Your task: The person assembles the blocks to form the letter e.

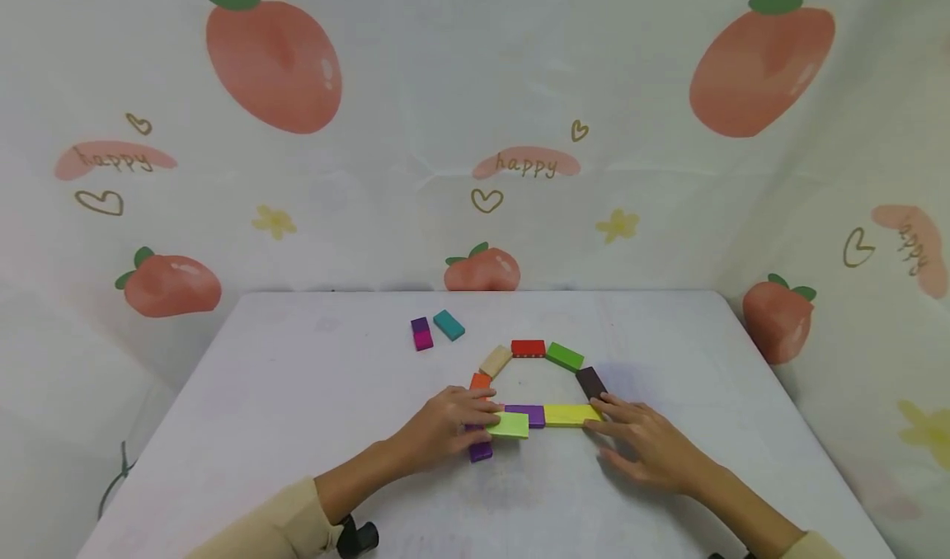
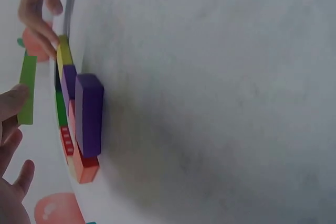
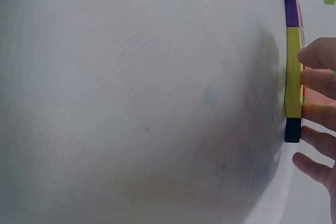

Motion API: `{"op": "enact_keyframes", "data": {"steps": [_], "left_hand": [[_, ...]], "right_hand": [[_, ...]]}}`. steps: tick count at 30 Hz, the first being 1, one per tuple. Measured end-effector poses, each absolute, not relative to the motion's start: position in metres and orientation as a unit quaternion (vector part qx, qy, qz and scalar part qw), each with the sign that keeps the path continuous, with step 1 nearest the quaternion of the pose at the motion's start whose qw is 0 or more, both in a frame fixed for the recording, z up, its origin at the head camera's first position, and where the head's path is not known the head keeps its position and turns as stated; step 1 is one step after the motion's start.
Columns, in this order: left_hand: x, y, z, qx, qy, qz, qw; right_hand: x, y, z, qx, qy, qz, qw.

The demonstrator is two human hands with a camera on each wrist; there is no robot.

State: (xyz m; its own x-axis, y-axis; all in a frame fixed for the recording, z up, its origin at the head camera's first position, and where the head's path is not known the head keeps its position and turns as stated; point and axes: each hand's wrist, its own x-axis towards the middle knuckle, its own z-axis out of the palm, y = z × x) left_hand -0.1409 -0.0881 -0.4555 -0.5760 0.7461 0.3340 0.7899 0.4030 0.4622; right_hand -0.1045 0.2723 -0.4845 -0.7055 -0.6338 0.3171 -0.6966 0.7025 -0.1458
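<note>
My left hand (image 1: 445,423) pinches a light green block (image 1: 510,425) between thumb and fingers, lifted above the table in the left wrist view. My right hand (image 1: 653,452) has its fingertips on the right end of a yellow stretch of block (image 1: 567,415) and by a dark block (image 1: 591,383). To the yellow's left lies a purple block (image 1: 527,415), with a bit of pink beside it. Another purple block (image 1: 481,452) juts toward me below my left hand, partly hidden. An orange block (image 1: 479,381) sits just past the left fingers.
Curving round the far side of the ring are a beige block (image 1: 496,361), a red block (image 1: 529,348) and a green block (image 1: 566,356). Apart at the back left lie a teal block (image 1: 449,325) and a purple-and-magenta piece (image 1: 421,334). A printed cloth hangs behind the white table (image 1: 312,394).
</note>
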Motion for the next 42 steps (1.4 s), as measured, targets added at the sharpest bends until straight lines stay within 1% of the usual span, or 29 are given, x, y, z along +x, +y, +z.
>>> {"op": "enact_keyframes", "data": {"steps": [6, 10, 16, 28, 35, 42], "left_hand": [[-0.131, -0.083, -0.459, -0.505, -0.821, -0.267, 0.027], [-0.124, -0.083, -0.463, -0.517, -0.819, -0.250, 0.005], [-0.116, -0.085, -0.471, -0.534, -0.819, -0.210, -0.009], [-0.111, -0.090, -0.481, -0.556, -0.811, -0.180, -0.005], [-0.111, -0.090, -0.486, -0.557, -0.812, -0.175, -0.017], [-0.111, -0.089, -0.486, -0.561, -0.809, -0.175, 0.000]], "right_hand": [[-0.104, 0.274, -0.483, 0.356, -0.918, 0.123, 0.121], [-0.104, 0.275, -0.484, 0.357, -0.918, 0.122, 0.124], [-0.104, 0.275, -0.486, 0.362, -0.914, 0.130, 0.126], [-0.105, 0.272, -0.485, 0.373, -0.908, 0.136, 0.130], [-0.104, 0.271, -0.484, 0.368, -0.912, 0.131, 0.122], [-0.104, 0.273, -0.486, 0.362, -0.915, 0.126, 0.124]]}}
